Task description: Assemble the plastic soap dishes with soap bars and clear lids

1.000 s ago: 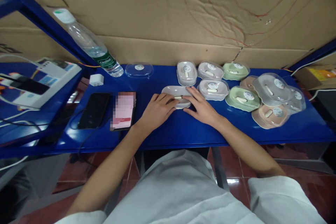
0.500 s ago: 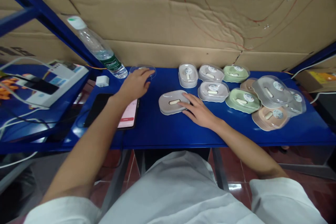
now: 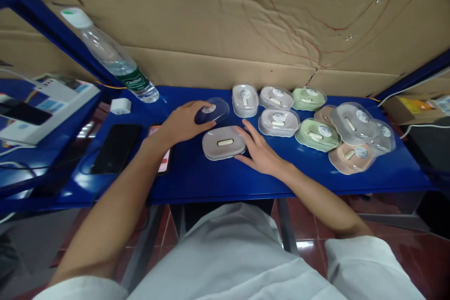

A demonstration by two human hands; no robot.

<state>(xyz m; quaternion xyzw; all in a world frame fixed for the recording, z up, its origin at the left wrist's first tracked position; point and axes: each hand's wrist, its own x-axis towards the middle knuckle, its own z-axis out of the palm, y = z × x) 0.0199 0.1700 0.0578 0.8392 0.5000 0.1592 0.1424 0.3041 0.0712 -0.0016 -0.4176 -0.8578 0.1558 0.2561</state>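
Note:
A clear plastic cover (image 3: 221, 108) with a round sticker is held by my left hand (image 3: 186, 122), just behind and above a grey oval box. The grey box (image 3: 214, 144) has a pale handle in its lid and stands on the blue table (image 3: 211, 183). My right hand (image 3: 259, 150) rests its fingers against the right end of this box, fingers spread. Behind it are a grey box on end (image 3: 245, 108) and another grey box (image 3: 279, 124), both under clear covers with stickers.
Green boxes (image 3: 317, 137), beige boxes (image 3: 346, 161) and a stacked grey box (image 3: 351, 124) are at the right. To the left are a water bottle (image 3: 112, 61), a white adapter (image 3: 120, 106), a black phone (image 3: 116, 147) and a lit phone (image 3: 163, 164). Cardboard (image 3: 197, 18) stands behind.
My left hand has brought the clear cover from beside the bottle rightwards, close to the grey box. My right hand stays at the box's right end. The view has shifted slightly.

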